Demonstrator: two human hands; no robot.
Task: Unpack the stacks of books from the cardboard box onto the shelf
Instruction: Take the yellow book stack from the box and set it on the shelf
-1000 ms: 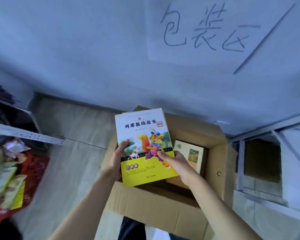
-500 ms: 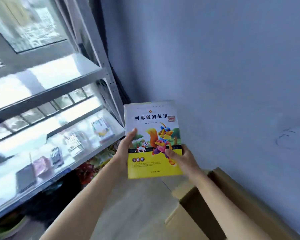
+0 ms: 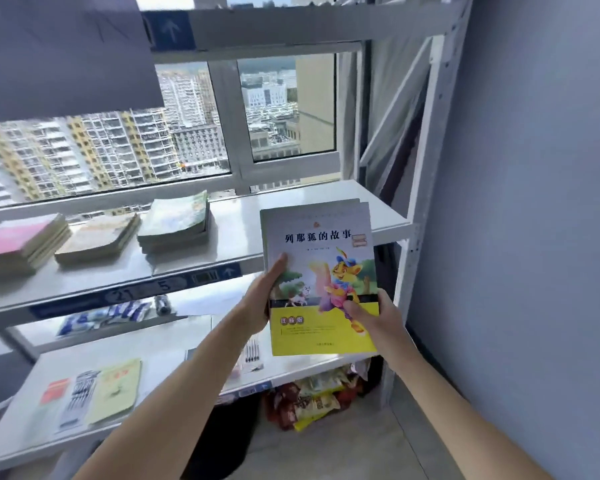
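Observation:
I hold a small stack of books [image 3: 317, 244], its top cover white and yellow with a cartoon fox, upright in front of the right end of the white metal shelf [image 3: 236, 223]. My left hand [image 3: 262, 301] grips the stack's left edge, thumb on the cover. My right hand [image 3: 373, 315] grips its lower right corner. Three stacks of books lie on the shelf board: a pink-topped stack [image 3: 21, 240] at the left, a tan stack [image 3: 97, 237] beside it, and a greenish stack [image 3: 175, 221] in the middle. The cardboard box is out of view.
The board's right part behind the held stack is bare. A lower shelf board [image 3: 160, 344] carries pen packs and a yellow booklet [image 3: 116, 389]. Snack bags [image 3: 312, 400] lie on the floor under the shelf. A blue-grey wall [image 3: 534, 237] stands close on the right; a window [image 3: 187, 126] is behind the shelf.
The view has swung from the cardboard box, past the wall, up to the shelf. Both hands have carried the stack of books along and raised it to the level of the upper board.

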